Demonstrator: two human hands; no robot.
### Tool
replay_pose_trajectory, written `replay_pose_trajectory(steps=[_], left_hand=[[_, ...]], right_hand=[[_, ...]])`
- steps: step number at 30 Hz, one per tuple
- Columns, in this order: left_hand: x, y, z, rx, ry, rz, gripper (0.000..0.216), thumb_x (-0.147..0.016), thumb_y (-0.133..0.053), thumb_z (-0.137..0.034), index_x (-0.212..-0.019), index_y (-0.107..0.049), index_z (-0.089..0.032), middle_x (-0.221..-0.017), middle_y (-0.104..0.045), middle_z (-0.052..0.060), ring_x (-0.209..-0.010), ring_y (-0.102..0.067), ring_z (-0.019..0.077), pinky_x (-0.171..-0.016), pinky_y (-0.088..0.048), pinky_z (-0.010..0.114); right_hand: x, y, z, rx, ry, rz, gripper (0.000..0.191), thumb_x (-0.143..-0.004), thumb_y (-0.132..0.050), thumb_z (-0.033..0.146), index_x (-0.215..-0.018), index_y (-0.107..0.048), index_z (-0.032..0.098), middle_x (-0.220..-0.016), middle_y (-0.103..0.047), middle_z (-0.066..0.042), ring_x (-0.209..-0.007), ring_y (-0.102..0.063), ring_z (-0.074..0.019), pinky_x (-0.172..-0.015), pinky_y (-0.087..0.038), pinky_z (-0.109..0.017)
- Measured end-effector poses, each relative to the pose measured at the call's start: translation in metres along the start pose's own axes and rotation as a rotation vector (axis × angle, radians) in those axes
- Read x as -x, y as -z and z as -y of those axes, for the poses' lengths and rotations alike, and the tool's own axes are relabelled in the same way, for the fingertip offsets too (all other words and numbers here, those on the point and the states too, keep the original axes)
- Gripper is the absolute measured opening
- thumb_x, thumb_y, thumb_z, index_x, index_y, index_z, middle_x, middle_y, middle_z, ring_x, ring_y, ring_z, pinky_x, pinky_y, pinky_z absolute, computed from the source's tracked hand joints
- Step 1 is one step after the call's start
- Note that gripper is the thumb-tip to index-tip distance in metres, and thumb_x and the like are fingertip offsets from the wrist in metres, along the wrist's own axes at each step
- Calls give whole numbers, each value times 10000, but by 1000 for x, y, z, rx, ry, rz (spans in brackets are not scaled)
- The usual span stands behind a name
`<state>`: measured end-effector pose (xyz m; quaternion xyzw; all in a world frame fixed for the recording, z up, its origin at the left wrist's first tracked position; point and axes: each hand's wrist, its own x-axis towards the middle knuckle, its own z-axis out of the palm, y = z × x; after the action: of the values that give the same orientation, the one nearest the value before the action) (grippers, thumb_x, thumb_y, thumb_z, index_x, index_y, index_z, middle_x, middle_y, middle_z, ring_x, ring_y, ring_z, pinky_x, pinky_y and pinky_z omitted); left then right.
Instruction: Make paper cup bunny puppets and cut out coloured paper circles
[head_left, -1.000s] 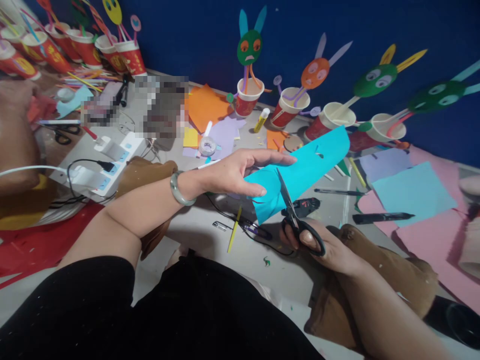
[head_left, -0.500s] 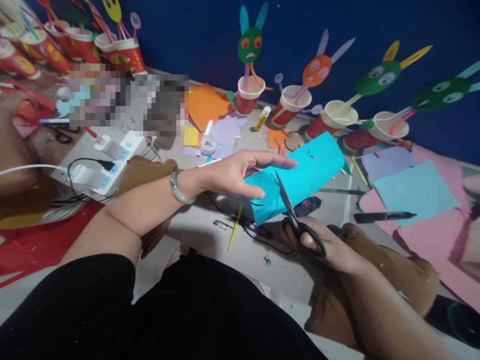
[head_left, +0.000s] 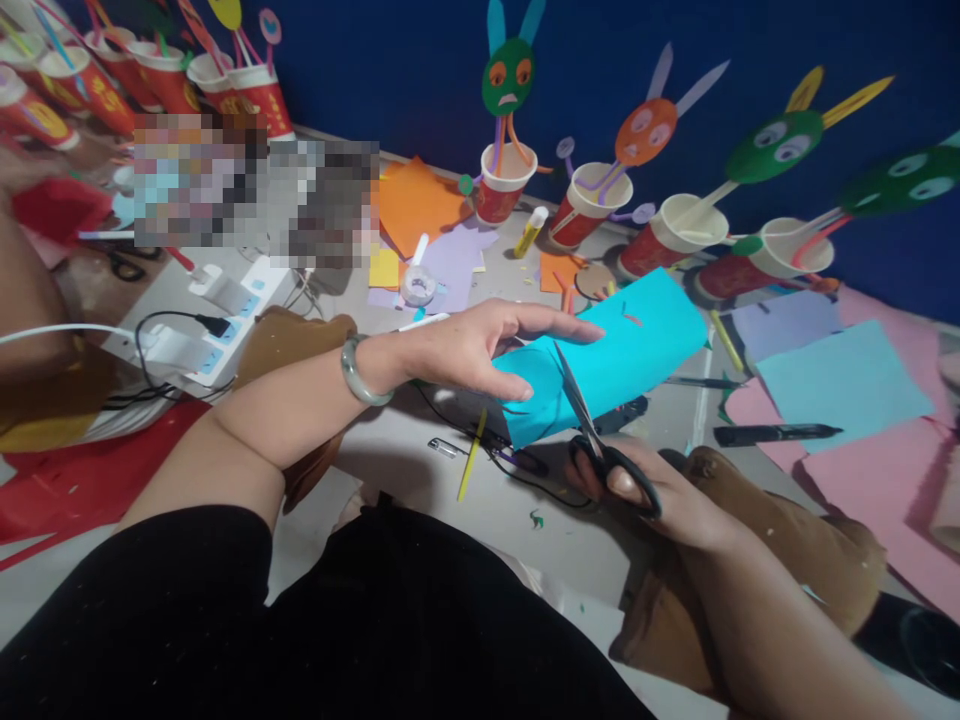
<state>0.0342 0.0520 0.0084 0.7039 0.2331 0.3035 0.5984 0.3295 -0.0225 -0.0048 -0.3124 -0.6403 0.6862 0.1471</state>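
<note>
The left hand (head_left: 480, 350) pinches the turquoise paper sheet (head_left: 637, 340) and the right hand (head_left: 664, 500) grips black-handled scissors (head_left: 592, 435) biting its edge; short snips, turning the paper, should cut cleanest

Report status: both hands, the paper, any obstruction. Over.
Left hand pinching turquoise paper at its left end. Right hand in scissors, one blade over the sheet's lower edge. Black cable and yellow strip on floor beneath, clear of blades.

Turquoise paper (head_left: 630, 345), black-handled scissors (head_left: 600, 450), pale green bangle (head_left: 358, 372), red cups (head_left: 499, 195), apparently gold-printed.
</note>
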Motion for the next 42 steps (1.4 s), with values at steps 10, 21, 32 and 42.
replay_pose_trajectory(steps=[10,21,32,42], left_hand=[[1,-2,-3,15,1,26,765,-701,-947,-390,-1443,-811,-267,-1595,-743,102,-1564,-647,384,-1322,-531,485],[3,-1,-2,3,0,15,735,-724,-934,-384,-1439,-805,-269,-1548,-769,106,-1592,-615,395,-1379,-460,521],[1,2,-3,1,-2,26,743,-701,-958,-418,-1415,-816,-268,-1546,-770,111,-1591,-617,400,-1373,-469,524],[4,0,-7,3,21,81,767,-747,-923,-414,-1479,-780,-236,-1599,-736,109,-1581,-626,389,-1368,-471,504]], right_hand=[[2,-1,-3,-57,-25,8,741,-936,-698,897,-700,-565,207,-664,-526,4,-612,-415,-146,-583,-294,-309],[4,1,-4,1,-56,6,764,-923,-655,944,-699,-544,222,-663,-509,4,-614,-411,-160,-591,-304,-318],[4,3,-6,-12,-26,-4,727,-966,-677,878,-703,-560,211,-655,-522,8,-605,-417,-148,-583,-289,-315],[3,2,-8,-57,3,11,720,-934,-737,862,-689,-553,211,-632,-506,26,-589,-398,-134,-566,-267,-305]])
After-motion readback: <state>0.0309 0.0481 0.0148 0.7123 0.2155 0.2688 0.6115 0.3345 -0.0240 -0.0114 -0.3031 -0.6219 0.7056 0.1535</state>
